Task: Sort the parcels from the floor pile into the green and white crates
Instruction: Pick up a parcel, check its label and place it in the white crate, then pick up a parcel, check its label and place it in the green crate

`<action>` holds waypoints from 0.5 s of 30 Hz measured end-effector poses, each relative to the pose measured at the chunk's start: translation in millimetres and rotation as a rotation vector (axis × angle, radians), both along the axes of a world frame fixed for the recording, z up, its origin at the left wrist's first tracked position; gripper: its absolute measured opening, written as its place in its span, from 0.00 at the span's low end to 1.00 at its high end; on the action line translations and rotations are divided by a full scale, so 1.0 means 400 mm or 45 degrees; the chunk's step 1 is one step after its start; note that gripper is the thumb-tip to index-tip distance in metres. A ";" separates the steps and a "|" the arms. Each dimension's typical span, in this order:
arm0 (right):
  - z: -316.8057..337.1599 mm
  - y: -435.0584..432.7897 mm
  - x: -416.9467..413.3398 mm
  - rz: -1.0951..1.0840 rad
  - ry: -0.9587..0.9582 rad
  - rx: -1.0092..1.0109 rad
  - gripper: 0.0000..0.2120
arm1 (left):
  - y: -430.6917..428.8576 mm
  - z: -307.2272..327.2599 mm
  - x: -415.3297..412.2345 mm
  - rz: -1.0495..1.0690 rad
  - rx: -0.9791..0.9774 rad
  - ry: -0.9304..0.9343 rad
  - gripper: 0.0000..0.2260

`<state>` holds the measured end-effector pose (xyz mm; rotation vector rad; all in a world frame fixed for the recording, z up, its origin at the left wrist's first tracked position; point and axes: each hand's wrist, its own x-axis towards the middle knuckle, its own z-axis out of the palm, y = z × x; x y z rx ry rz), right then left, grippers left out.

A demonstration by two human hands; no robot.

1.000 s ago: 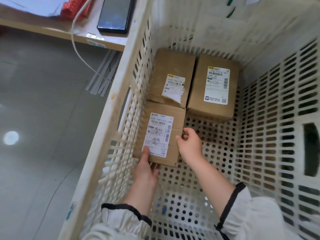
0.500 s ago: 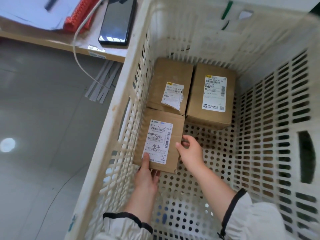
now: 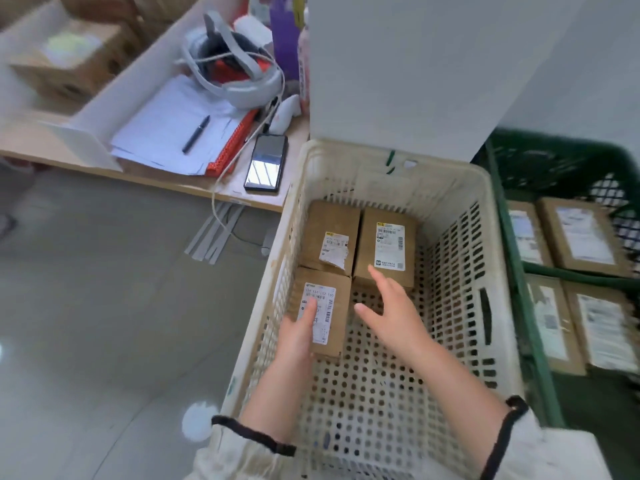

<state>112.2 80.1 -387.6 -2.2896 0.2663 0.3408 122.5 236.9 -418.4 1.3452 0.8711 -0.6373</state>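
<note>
Crates, two of them, stand side by side on a glossy grey floor. The white crate (image 3: 498,271), with perforated walls and floor, fills the middle. The green crate (image 3: 524,306) stands just beside its right wall.

Three brown cardboard parcels lie flat in the white crate, packed toward its far-left corner. The far-left parcel (image 3: 332,223) carries one white label with a small yellow mark at the top and a torn, peeling lower edge. The far-right parcel (image 3: 388,220) sits against it and carries one white label with a yellow mark, barcodes and a dark square logo at the bottom left. The near-left parcel (image 3: 341,306) lies by the left wall, just in front of the far-left one. Its label shows a row of digits and a barcode. All the printing is too blurred to read reliably.

The left hand (image 3: 298,337) lies on the near-left parcel, fingers straight, forefinger over the label. The right hand (image 3: 394,313) is spread open above the bare crate floor and grips nothing. Its forefinger points at the far-right parcel; whether it touches cannot be told. Pale sleeves (image 3: 547,455) with dark cuffs cover both forearms.

The green crate holds four brown parcels (image 3: 585,237), two by two, each with one white label, unreadable.

Behind the crates, a desk (image 3: 239,188) holds one dark phone (image 3: 266,164), one black pen (image 3: 196,134) on a stack of white papers (image 3: 162,133), one white headset (image 3: 239,81) and one purple bottle (image 3: 284,39).
</note>
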 end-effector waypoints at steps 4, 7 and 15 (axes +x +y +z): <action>0.109 -0.025 -0.075 0.174 -0.115 -0.196 0.35 | 0.050 0.158 -0.039 -0.509 0.310 -0.569 0.38; 0.179 -0.059 -0.124 0.315 -0.140 -0.390 0.38 | 0.098 0.243 -0.089 -1.170 1.170 -0.917 0.41; 0.313 -0.084 -0.222 0.661 -0.272 -0.641 0.40 | 0.143 0.328 -0.344 -1.261 1.707 -0.733 0.41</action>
